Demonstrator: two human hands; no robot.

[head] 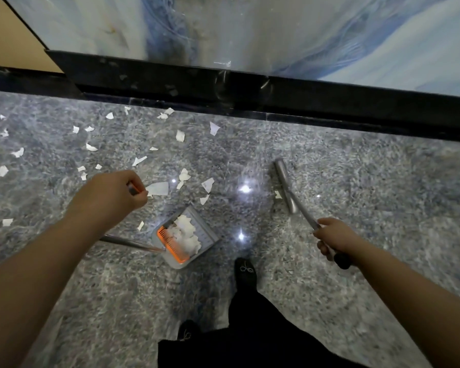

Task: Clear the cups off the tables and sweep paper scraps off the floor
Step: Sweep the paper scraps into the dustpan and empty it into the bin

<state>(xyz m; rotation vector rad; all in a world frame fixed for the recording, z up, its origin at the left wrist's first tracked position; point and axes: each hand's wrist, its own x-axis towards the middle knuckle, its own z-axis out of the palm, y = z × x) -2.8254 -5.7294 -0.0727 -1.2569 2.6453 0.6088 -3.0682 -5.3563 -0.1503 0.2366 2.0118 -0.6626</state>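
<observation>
The left hand (117, 193) grips the dustpan handle (132, 244) — the dustpan (186, 236) already holds paper. The right hand (335, 239) grips the broom (286, 185); scraps (158, 188) litter the floor (356, 181).

One head-worn view looks steeply down from standing height onto the speckled floor (329, 261), facing the black baseboard (276, 96) that crosses the frame's top; only this view exists.

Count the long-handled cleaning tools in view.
2. The dustpan, holding gathered scraps, stands mid-floor, handle gripped by the left hand. The broom is right of it, in the right hand.
</observation>
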